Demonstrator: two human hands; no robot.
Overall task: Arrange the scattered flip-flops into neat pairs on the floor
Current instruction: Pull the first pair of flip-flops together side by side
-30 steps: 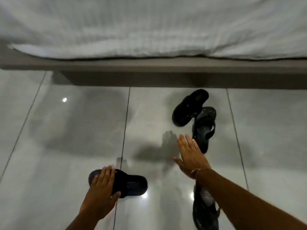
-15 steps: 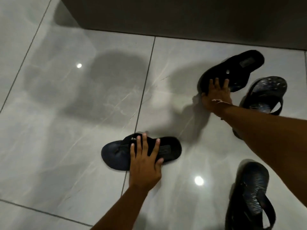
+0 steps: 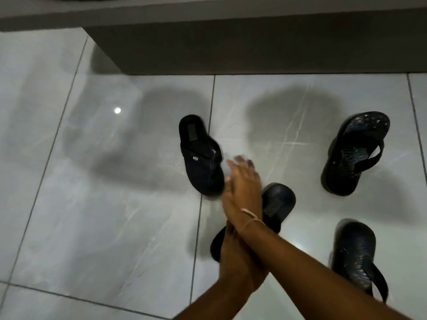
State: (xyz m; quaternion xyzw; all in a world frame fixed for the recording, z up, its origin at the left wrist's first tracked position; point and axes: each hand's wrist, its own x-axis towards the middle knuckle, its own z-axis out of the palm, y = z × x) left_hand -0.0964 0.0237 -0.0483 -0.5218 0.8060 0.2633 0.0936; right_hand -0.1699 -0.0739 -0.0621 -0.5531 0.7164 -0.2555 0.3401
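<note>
Four dark flip-flops lie on the glossy grey tile floor. One smooth flip-flop lies mid-floor, strap up, heel end toward the bed. My right hand is beside its near end, fingers spread and blurred, holding nothing. My right forearm crosses over my left hand, which presses on and grips a second smooth flip-flop lying slanted under both arms. A patterned flip-flop lies at the right. Its match lies at the lower right, partly behind my right arm.
The dark bed base runs along the top of the view, its ledge overhanging the floor. Open tile stretches across the left half, with a ceiling-light reflection on it.
My right hand has dragged the far flip-flop from beside the patterned one to mid-floor and let go. My left hand has shifted its flip-flop rightward and turned it. The view tilted back up.
</note>
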